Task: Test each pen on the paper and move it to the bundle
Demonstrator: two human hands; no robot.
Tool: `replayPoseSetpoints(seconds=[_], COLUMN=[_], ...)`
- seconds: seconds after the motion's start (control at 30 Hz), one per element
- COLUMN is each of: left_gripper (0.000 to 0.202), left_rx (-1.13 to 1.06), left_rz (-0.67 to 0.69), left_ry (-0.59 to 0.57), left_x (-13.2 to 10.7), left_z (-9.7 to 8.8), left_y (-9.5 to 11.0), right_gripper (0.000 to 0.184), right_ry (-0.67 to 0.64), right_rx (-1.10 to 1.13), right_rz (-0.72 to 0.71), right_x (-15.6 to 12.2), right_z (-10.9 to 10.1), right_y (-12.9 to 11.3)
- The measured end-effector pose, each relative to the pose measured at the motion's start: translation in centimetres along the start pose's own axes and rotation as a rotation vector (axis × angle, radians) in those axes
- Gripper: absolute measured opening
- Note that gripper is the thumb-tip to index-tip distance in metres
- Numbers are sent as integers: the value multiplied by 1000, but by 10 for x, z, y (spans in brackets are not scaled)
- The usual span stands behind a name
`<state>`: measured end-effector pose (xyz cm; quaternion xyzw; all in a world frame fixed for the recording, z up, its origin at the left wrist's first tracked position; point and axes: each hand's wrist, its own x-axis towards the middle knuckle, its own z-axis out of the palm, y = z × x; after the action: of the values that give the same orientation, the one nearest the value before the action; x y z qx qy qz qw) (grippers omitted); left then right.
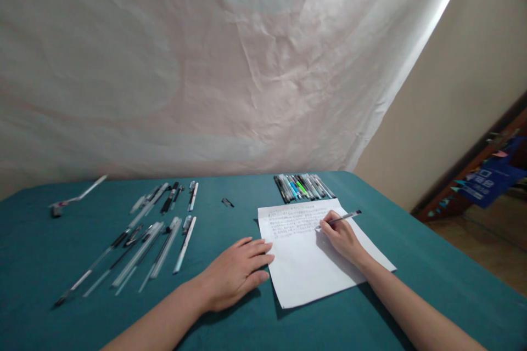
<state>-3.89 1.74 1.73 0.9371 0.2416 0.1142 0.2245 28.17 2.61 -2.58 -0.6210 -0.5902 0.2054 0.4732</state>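
Observation:
My right hand (pixel 341 237) grips a pen (pixel 343 218), its tip resting on a white sheet of paper (pixel 307 274). Several lines of small dark handwriting fill the upper part of the sheet. Flat on the table, fingers stretched out, lies my left hand (pixel 236 271); its fingertips touch the paper's left edge. A small dark pen cap (pixel 227 203) lies beyond the left hand, though its exact kind is hard to make out.
Pen parts, tubes and caps (pixel 138 255) are spread over the left of the green-covered table (pixel 230 334). A row of pens (pixel 303 187) lies behind the paper. At far left is a thin whitish item with a dark end (pixel 78 197). A pale sheet (pixel 206 66) hangs behind.

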Motion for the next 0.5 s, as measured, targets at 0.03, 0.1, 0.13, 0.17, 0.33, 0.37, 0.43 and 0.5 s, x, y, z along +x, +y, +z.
replayPoseSetpoints(seconds=[0.03,0.1,0.13,0.17,0.33,0.37,0.43,0.5], left_gripper=[38,39,39,39,39,39,38,36], left_rx=[7,23,29,33,45,42,30,24], left_rz=[-2,-2,-1,1,-4,-4,0,14], left_ry=[-4,-16,-19,-21,-31,-28,-11,11], left_x=[0,1,1,1,1,1,0,-1], left_z=[0,0,0,0,-2,-2,-2,-2], left_y=[0,0,0,0,0,0,1,3], right_gripper=[17,16,16,15,15,16,17,19], right_ry=[-4,-17,-20,-18,26,31,34,30], right_rx=[-5,-24,-35,-44,-32,-20,10,44], right_rz=[-6,-14,-18,-24,-1,12,30,49], right_x=[0,0,0,1,2,1,1,0], right_z=[0,1,1,1,-1,-2,-2,-2], right_y=[0,1,2,2,1,1,1,2])
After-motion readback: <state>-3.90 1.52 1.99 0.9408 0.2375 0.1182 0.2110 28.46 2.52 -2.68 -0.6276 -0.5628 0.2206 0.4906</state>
